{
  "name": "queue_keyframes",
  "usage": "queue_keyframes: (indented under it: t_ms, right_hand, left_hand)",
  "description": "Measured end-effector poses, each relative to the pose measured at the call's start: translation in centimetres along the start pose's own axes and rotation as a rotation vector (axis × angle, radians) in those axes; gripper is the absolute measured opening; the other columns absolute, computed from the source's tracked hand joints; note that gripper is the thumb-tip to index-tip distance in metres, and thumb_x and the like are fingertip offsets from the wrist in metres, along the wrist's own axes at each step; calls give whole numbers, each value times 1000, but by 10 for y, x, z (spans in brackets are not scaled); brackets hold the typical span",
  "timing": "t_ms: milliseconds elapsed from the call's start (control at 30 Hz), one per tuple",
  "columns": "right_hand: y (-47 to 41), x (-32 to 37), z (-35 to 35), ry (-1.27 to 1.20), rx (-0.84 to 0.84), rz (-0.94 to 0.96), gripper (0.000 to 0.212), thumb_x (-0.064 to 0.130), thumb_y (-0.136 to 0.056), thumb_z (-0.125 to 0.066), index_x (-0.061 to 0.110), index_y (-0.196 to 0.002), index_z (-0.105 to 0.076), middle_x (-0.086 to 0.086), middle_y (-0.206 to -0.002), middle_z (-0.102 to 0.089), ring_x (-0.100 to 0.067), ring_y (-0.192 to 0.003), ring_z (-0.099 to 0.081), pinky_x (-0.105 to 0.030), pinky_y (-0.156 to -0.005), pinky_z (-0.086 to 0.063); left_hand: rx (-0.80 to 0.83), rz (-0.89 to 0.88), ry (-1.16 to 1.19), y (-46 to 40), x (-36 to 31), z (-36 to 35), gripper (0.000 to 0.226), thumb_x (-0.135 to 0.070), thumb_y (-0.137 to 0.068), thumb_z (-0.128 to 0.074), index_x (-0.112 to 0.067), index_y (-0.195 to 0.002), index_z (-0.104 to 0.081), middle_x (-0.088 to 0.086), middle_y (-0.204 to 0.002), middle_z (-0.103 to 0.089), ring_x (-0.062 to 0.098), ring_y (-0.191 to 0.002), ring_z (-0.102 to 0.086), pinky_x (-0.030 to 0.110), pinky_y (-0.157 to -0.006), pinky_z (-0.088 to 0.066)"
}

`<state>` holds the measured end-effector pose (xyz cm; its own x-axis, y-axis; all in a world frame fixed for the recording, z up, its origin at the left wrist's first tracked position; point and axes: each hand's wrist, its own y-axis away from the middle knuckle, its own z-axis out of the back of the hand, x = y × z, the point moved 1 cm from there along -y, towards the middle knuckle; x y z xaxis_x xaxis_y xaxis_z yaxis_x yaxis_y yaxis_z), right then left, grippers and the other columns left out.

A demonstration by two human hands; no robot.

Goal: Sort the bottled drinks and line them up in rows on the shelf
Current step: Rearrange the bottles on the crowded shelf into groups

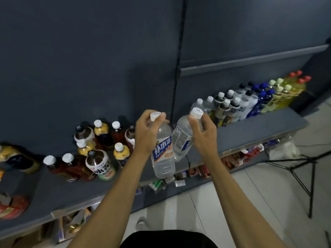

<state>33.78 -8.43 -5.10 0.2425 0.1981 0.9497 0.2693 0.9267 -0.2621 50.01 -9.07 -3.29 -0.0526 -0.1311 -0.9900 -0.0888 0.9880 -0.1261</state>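
Both bare forearms reach forward and up, roughly parallel. Left hand (148, 129) raised, fingers curled, fingertips pinching at the top. Right hand (203, 130) level with it, thumb and fingers pinched likewise.

**Dim store light, soft focus, bent edges**

Dim, even light is falling from above and behind the camera, leaving the dark back panel (89, 59) above the gripped caps flat and murky. Soft shadows are pooling behind the bottles left of the left hand (149, 130). Small highlights are glinting on the clear bottle (162, 149) below that grip. Far left of the grips, the packets (12, 206) are smearing into blur. The shelf edge (250, 142) beyond the right hand (202, 133) is bowing with wide-angle distortion. The pale floor (232, 203) is reading brightest.
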Motion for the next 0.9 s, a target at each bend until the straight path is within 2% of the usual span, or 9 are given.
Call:
queue_keyframes:
  t_ms: [133, 267, 367, 467, 600, 667, 767, 833, 900]
  right_hand:
    - [-1, -13, 37, -61, 69, -59, 34, 43, -90, -57, 16, -110, -62, -4, -104, -67, -17, -98, -64, -32, -84, -52]
    - [-2, -24, 81, -72, 120, -118, 22, 34, -90, -64, 14, -100, -65, 0, -95, -70, -15, -91, -66, -35, -81, -52]
    - [0, -34, 116, -130, 69, -181, 17, 31, -86, -72, 15, -93, -72, 2, -88, -74, -11, -87, -68, -32, -79, -54]
    - [1, -45, 145, -183, 56, -274, 18, 32, -85, -73, 17, -95, -74, 0, -89, -75, -12, -86, -69, -36, -82, -55]
    - [-7, -61, 172, -264, 23, -374, 20, 30, -83, -74, 12, -91, -72, -12, -92, -74, -17, -84, -67, -47, -85, -53]
    - [-10, -71, 180, -284, -19, -421, 17, 30, -84, -74, 15, -91, -73, -9, -93, -75, -23, -88, -70, -45, -86, -54]
    - [-13, -95, 193, -321, -147, -509, 14, 28, -84, -73, 17, -92, -74, -7, -93, -75, -29, -93, -70, -44, -85, -55]
    - [-17, -111, 202, -323, -219, -557, 12, 27, -85, -72, 17, -91, -73, -7, -93, -75, -29, -93, -70, -42, -84, -55]
    - [-31, -128, 207, -268, -244, -598, 11, 28, -85, -72, 18, -90, -73, -3, -90, -75, -24, -88, -71, -38, -80, -56]
  left_hand:
    - [-1, 33, -41, 13, 8, -46, 15, -24, -91, -61, -15, -78, -63, 7, -79, -73, 16, -73, -67, 24, -69, -52]
    - [47, 62, -99, 25, 5, -96, 15, -23, -90, -64, -11, -91, -73, 2, -86, -74, 9, -81, -67, 19, -73, -50]
    - [81, 94, -132, 33, 5, -125, 11, -28, -88, -65, -27, -97, -72, -7, -92, -73, 3, -87, -67, 16, -76, -49]
    - [161, 90, -153, 37, 3, -150, 14, -30, -86, -65, -39, -96, -67, -8, -98, -73, 5, -94, -67, 16, -79, -50]
    - [241, 116, -192, 30, 8, -183, 20, -29, -84, -68, -32, -104, -68, -5, -112, -70, 8, -105, -65, 22, -89, -51]
    - [210, 139, -202, 24, 15, -198, 18, -28, -83, -70, -28, -101, -69, -7, -106, -71, 4, -99, -66, 19, -85, -52]
    - [83, 164, -159, 9, 34, -216, 8, -25, -82, -73, -24, -89, -70, -8, -84, -72, 1, -77, -66, 14, -68, -51]
    - [62, 190, -163, -6, 48, -229, 15, -25, -80, -75, -15, -89, -68, -6, -81, -70, 0, -71, -65, 14, -63, -49]
    - [85, 232, -171, -26, 68, -244, 17, -26, -79, -76, -14, -88, -68, -5, -80, -71, 0, -70, -64, 14, -63, -49]
